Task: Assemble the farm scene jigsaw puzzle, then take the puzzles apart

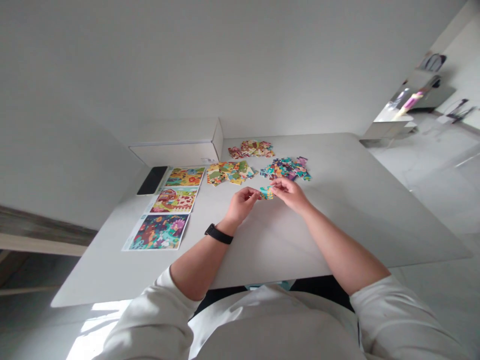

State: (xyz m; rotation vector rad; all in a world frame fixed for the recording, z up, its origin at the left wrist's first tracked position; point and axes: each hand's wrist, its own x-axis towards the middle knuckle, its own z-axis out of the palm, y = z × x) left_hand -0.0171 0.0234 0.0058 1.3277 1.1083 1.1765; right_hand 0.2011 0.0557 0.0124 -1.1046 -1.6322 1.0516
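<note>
Between my fingertips, just above or on the table, is a small teal and yellow jigsaw puzzle piece; I cannot tell whether it is one piece or two joined. My left hand pinches its left side. On its right side my right hand closes thumb and fingers. Right behind my right hand lies a pile of teal and purple puzzle pieces. A yellow and green pile of pieces sits beyond my left hand, and a red and cream pile lies farther back.
Three printed picture sheets, a lion scene, a farm scene and a dark scene, line the left of the white table. Beside them is a black phone. A white box stands at the back against the wall.
</note>
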